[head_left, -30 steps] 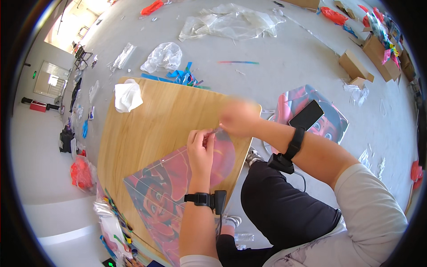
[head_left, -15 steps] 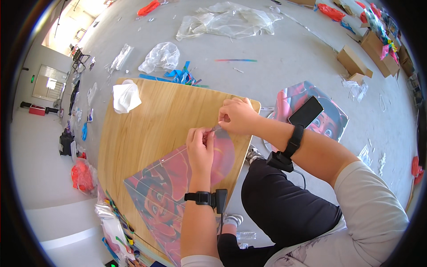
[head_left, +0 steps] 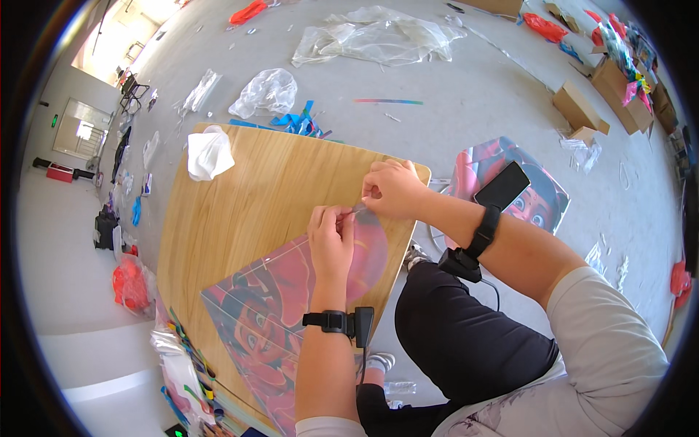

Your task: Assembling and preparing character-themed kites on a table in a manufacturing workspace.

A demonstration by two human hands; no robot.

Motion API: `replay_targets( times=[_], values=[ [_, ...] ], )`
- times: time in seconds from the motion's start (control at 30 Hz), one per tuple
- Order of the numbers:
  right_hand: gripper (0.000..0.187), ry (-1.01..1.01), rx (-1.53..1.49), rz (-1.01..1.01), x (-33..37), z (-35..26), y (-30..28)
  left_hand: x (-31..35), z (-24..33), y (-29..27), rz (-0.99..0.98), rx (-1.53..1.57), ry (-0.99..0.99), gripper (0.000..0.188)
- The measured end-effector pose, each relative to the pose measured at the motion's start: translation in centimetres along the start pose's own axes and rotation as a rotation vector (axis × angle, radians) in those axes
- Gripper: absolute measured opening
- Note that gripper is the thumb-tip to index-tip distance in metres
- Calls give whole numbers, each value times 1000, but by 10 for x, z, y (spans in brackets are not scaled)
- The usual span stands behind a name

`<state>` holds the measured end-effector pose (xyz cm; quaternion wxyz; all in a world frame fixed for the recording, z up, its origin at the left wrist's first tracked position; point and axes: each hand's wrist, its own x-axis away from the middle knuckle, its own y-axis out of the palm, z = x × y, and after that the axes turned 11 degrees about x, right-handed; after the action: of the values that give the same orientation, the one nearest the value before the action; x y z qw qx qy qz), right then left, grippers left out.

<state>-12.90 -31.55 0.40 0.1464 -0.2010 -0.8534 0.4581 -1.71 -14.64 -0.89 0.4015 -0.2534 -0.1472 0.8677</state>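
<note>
A thin, see-through printed sheet (head_left: 255, 320), kite-like in shape with a red and blue cartoon picture, lies over the near part of the wooden table (head_left: 255, 182). Pale straight lines cross it. At its upper tip my left hand (head_left: 331, 240) is closed, thumb and fingers pinched together on the sheet's edge. Just right of it, my right hand (head_left: 393, 191) pinches the same tip from above with curled fingers. A small greyish bit shows between the two sets of fingertips, too small to make out.
Crumpled white paper (head_left: 210, 153) sits at the table's far left corner. Right of the table, a phone (head_left: 502, 186) rests on another printed sheet (head_left: 542, 182). Plastic film (head_left: 378, 36), blue strips (head_left: 298, 121) and cardboard boxes (head_left: 579, 108) lie on the floor.
Both hands stay pinched at the sheet's tip, with barely any movement of the fingers. The whole view has shifted slightly.
</note>
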Motion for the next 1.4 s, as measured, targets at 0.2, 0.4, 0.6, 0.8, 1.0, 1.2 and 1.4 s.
replay_targets(
  times=[0.2,0.4,0.6,0.8,1.0,1.2,1.4],
  values=[
    [13,-2,-4,-8,1,-1,-1,2,2,0,16,19,-72,14],
    [13,18,-13,-22,0,1,0,1,3,1,-1,-45,-54,20],
    [14,19,-16,-37,0,1,-2,1,0,1,1,-49,-47,20],
    [14,18,-18,-41,2,-1,-4,2,0,1,2,-53,-62,19],
    [13,11,-21,-15,0,1,0,2,-1,1,3,-80,-41,16],
    [14,20,-14,-23,1,1,-2,1,1,3,-2,-97,-33,15],
    [16,4,-10,-19,0,1,0,1,0,0,-1,-88,-21,14]
  ],
)
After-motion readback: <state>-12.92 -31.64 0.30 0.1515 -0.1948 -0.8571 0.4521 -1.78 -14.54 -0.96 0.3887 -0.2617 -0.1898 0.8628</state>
